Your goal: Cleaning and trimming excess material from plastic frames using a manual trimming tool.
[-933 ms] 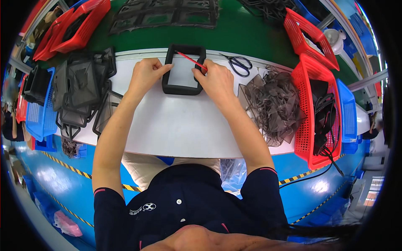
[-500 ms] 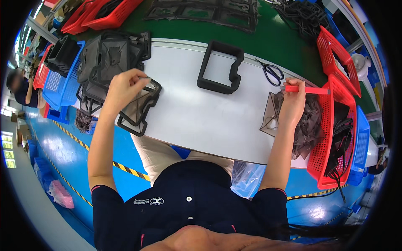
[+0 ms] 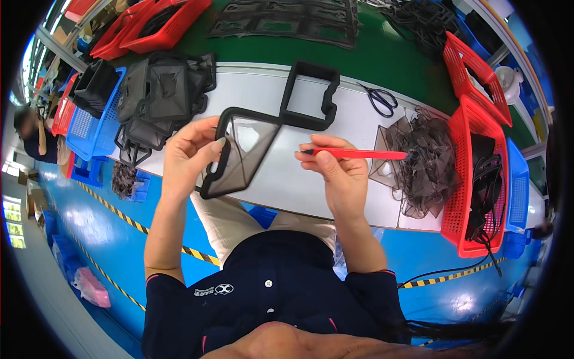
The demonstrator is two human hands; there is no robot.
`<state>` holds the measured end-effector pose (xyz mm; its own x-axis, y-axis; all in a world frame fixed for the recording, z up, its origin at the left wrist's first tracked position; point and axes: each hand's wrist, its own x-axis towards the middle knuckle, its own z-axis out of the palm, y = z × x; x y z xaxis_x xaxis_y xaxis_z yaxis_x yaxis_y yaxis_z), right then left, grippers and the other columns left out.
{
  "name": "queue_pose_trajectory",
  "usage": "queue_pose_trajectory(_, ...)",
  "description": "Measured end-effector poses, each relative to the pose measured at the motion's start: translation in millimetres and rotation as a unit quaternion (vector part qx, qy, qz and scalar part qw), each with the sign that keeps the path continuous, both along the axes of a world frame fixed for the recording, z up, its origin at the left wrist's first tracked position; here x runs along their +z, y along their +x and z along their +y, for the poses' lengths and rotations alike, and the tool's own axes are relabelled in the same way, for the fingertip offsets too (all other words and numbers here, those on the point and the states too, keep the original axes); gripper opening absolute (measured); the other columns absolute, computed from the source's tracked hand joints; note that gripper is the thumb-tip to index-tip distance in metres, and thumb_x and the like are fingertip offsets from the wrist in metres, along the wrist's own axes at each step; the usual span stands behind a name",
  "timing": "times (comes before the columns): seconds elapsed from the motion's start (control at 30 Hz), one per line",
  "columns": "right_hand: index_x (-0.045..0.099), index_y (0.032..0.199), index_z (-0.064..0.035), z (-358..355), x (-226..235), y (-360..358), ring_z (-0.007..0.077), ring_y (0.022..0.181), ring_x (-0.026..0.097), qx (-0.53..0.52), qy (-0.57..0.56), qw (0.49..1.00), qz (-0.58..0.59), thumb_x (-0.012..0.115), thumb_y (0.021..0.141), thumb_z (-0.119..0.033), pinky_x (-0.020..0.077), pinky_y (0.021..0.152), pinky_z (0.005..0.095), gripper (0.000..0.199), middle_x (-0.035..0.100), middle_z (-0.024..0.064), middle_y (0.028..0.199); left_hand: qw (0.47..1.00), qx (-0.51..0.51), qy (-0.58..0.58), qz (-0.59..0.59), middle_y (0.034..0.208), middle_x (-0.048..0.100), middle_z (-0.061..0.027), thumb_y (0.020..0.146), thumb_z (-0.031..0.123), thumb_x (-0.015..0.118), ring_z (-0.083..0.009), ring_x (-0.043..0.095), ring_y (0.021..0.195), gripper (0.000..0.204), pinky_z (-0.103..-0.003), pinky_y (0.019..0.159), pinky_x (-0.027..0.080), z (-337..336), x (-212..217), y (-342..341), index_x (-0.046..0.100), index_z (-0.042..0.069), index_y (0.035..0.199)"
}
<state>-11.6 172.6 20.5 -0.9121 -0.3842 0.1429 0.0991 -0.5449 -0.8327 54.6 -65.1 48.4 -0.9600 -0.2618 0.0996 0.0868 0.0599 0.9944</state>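
Note:
My left hand (image 3: 188, 158) is closed on the edge of a black mesh-covered frame (image 3: 250, 148), held tilted above the white tabletop (image 3: 293, 194). Sheer dark mesh spans the frame's opening. In my right hand (image 3: 344, 179), fingers grip a slim red pen-like tool (image 3: 368, 154); its black tip points left toward the frame, a gap between them. Behind the held frame, a thicker black frame (image 3: 308, 123) with a notched side lies on the table. To the left, similar mesh-covered frames (image 3: 167, 90) are piled up. Crumpled dark mesh pieces (image 3: 427, 170) lie heaped to the right.
Black-handled scissors (image 3: 382, 103) rest toward the back right. A red basket (image 3: 451, 221) holding black parts and cords stands at the right edge, and a blue basket (image 3: 89, 128) at the left. Flat mesh panels (image 3: 281, 27) lie on the green surface behind.
My left hand has lifted a mesh-covered frame off the left pile and brought it toward the middle. My right hand has moved left from the mesh heap with the red tool.

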Motion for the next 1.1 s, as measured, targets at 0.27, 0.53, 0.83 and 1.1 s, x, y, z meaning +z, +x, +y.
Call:
queue_pose_trajectory(0.27,0.066,0.096,-0.0008,-38.0,-58.1,1.5,0.008,0.081,0.054,0.081,0.072,0.994,-0.028,0.061,0.087,-0.012,0.0437,0.074,0.022,0.015,0.064,0.0029,0.092,0.991,0.05,0.113,-0.055,0.098,0.062,-0.0047,0.082,0.002,0.062,-0.0099,0.059,0.086,0.039,-0.021,0.067,0.048,56.0,-84.2,2.5,0.054,0.0,0.12)
queue_pose_trajectory(0.53,0.066,0.094,-0.001,-49.8,-70.4,1.6,0.0064,0.076,0.052,0.077,0.087,0.993,-0.033,0.061,0.087,-0.01,0.0433,0.07,0.0211,0.013,0.061,0.0003,0.086,0.99,0.046,0.115,-0.069,0.093,0.062,-0.0046,0.08,0.002,0.066,-0.0096,0.06,0.082,0.042,-0.018,0.066,0.047,49.9,-92.2,1.5,0.054,-0.001,0.121)
queue_pose_trajectory(0.83,0.065,0.093,-0.001,-51.0,-74.9,2.3,0.0057,0.073,0.05,0.069,0.106,0.992,-0.021,0.061,0.087,-0.009,0.042,0.066,0.0211,0.011,0.06,-0.0008,0.081,0.992,0.043,0.1,-0.064,0.086,0.061,-0.0034,0.08,0.001,0.067,-0.0087,0.061,0.077,0.042,-0.017,0.064,0.048,47.4,-94.6,2.7,0.055,-0.001,0.12)
queue_pose_trajectory(1.1,0.062,0.093,-0.0041,-57.5,-68.5,12.6,0.0237,0.074,0.057,-0.087,0.288,0.934,0.195,0.059,0.084,-0.005,0.0459,0.068,0.0306,0.01,0.061,0.0085,0.083,0.995,0.039,0.071,-0.055,0.079,0.057,-0.0014,0.079,0.0,0.066,-0.0063,0.057,0.069,0.039,-0.017,0.059,0.048,48.6,-94.5,1.6,0.055,-0.002,0.117)
